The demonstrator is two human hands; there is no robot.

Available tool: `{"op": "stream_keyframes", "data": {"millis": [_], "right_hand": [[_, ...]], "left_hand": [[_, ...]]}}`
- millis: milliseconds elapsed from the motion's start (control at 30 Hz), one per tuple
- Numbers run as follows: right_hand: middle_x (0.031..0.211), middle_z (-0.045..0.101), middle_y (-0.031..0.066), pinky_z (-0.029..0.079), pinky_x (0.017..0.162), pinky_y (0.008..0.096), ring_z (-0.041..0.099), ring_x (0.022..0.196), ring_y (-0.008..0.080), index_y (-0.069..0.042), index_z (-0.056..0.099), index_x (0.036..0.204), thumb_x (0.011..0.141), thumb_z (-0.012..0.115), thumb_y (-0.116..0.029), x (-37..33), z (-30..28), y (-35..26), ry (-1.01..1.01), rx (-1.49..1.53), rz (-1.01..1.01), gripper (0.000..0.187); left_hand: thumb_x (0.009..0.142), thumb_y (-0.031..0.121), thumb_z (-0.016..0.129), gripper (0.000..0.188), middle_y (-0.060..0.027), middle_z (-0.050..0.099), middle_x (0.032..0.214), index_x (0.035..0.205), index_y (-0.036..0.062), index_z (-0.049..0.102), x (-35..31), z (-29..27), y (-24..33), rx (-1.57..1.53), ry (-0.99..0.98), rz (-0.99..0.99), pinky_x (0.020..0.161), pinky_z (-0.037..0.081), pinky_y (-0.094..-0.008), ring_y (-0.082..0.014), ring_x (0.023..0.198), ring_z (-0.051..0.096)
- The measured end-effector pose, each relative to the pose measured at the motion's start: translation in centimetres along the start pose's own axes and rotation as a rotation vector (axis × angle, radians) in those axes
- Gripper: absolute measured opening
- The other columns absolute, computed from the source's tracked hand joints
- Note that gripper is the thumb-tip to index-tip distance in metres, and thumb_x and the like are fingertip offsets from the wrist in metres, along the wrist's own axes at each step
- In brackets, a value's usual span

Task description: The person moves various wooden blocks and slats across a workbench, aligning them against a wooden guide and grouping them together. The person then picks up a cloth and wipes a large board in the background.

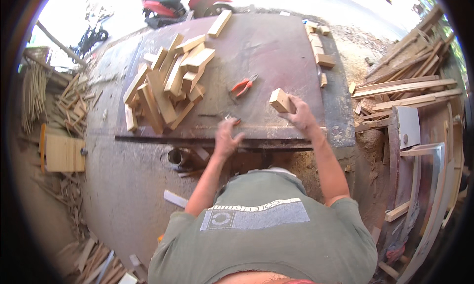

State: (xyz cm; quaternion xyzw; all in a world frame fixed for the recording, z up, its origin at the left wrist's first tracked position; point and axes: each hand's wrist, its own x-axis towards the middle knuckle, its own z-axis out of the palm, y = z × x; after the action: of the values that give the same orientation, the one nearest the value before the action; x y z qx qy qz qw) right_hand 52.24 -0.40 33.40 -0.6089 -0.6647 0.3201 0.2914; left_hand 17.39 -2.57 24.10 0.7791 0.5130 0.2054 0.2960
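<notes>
Head view: right hand grasps a short wooden block, fingers clenched around its lower end, block lifted just above the worn metal-topped table. Left hand rests at the table's near edge, fingers curled over a small tool with a red tip; can't tell if actually gripped. Red-handled pliers lie on the table between the block and a big pile of wood offcuts at left. More blocks along the right edge. Long wooden slats stacked right of the table. Red scooter beyond.
</notes>
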Motion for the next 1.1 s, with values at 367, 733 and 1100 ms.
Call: {"op": "stream_keyframes", "data": {"millis": [367,733,1100], "right_hand": [[0.129,0.064,0.0171,0.047,0.108,0.0442,0.06,0.122,0.0352,-0.005,0.054,0.146,0.08,0.084,-0.032,-1.4,-2.2,12.1,-0.293,-0.663,-0.063,0.077],[0.123,0.067,0.0132,0.048,0.105,0.0451,0.06,0.122,0.0346,-0.007,0.064,0.126,0.078,0.087,-0.032,-1.9,-1.5,11.2,-0.266,-0.585,-0.061,0.059],[0.111,0.065,0.0148,0.051,0.093,0.047,0.063,0.112,0.038,-0.01,0.059,0.127,0.074,0.088,-0.016,-1.4,-1.1,8.7,-0.225,-0.67,-0.034,0.06]], "left_hand": [[0.091,0.078,0.055,0.101,-0.0126,0.004,0.175,0.166,0.0218,0.018,-4.5,-0.1,-10.5,0.459,0.017,-0.41,0.115,-0.007,-0.0807,-0.0352,0.161,-0.006],[0.09,0.076,0.058,0.1,-0.0114,0.006,0.173,0.165,0.0219,0.021,-4.9,0.2,-11.3,0.428,0.075,-0.366,0.115,-0.007,-0.0806,-0.0341,0.161,-0.006],[0.09,0.075,0.06,0.098,-0.0104,0.008,0.172,0.165,0.0221,0.023,-4.7,0.2,-10.8,0.438,0.098,-0.379,0.116,-0.007,-0.0789,-0.0329,0.161,-0.005]]}}
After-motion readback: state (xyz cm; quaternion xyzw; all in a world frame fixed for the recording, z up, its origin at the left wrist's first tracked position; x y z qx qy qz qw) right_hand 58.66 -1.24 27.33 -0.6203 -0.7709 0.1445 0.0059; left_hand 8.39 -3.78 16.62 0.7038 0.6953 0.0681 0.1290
